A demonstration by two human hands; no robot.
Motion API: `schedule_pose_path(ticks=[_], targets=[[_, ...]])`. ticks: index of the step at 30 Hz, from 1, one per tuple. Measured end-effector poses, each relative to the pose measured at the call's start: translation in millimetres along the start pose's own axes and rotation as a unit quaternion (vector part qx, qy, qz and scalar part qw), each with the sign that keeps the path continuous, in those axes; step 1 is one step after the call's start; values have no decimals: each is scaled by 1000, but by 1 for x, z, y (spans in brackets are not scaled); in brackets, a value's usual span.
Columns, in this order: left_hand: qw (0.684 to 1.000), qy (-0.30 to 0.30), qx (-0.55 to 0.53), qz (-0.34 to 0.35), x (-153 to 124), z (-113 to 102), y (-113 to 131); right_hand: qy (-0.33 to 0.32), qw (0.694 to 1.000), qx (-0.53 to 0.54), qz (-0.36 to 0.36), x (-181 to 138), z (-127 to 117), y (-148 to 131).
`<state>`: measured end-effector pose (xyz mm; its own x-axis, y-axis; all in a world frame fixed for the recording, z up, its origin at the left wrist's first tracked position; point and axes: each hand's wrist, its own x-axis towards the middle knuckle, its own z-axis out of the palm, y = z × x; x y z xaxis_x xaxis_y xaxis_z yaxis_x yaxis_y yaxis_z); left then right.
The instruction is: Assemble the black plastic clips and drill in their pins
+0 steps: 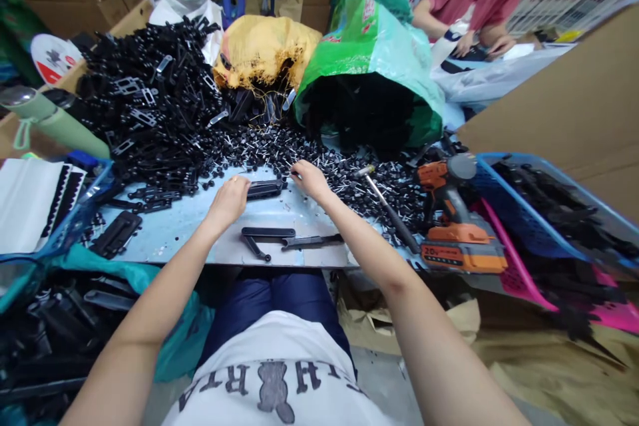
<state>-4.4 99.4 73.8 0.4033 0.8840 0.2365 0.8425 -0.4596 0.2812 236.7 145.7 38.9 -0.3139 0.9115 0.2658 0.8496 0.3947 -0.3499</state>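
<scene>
My left hand (230,198) is closed on the near end of a flat black plastic part (264,189) that lies on the pale blue table top (200,219). My right hand (310,177) reaches to the edge of a scatter of small black pins (344,170), its fingertips pinched on something I cannot make out. A black bar (268,232) and a thin hinged piece (309,240) lie on the table just in front of both hands.
A big heap of black parts (154,106) fills the back left. A yellow sack (264,46) and a green bag (372,60) stand behind. A hammer (387,206) and an orange cordless drill (452,219) lie right, beside a blue basket (539,213). Another person (464,6) sits at the far right.
</scene>
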Motion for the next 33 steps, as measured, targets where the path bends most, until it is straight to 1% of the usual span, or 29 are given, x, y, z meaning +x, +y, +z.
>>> schedule_pose_path(ticks=[2,4,5,7,10,13,15,17,20,22,24,26,29,31,33], targets=[[998,-42,-49,8,-36,-6,-6,40,995,96,-4,-22,-5,-6],[994,-97,-58,10,-61,-6,-9,42,983,181,-2,-48,-12,-17],[991,-123,-45,8,-69,-6,-9,36,976,212,6,-61,-15,-22],[987,-160,5,3,-75,-6,-6,24,966,254,36,-82,-18,-33],[977,-197,86,19,-71,-10,5,16,957,280,77,-102,-17,-44],[966,-210,142,46,-64,-16,19,16,959,274,73,-112,-13,-49],[964,-202,161,60,-63,-16,26,26,968,246,49,-115,-10,-52],[969,-175,162,63,-66,-12,28,42,976,213,19,-118,-8,-56],[986,-85,134,58,-75,0,23,62,983,169,-28,-122,-8,-61],[991,-15,101,85,-81,10,15,66,986,143,-57,-123,-8,-63],[988,36,78,126,-85,17,5,61,988,118,-75,-123,-8,-62],[983,46,78,159,-86,20,-2,50,990,94,-87,-123,-9,-62],[977,22,107,183,-85,16,-2,32,991,69,-106,-122,-8,-61],[977,29,117,173,-83,15,9,37,990,63,-121,-124,-6,-62],[981,28,103,162,-79,19,28,59,987,62,-136,-130,-3,-61]])
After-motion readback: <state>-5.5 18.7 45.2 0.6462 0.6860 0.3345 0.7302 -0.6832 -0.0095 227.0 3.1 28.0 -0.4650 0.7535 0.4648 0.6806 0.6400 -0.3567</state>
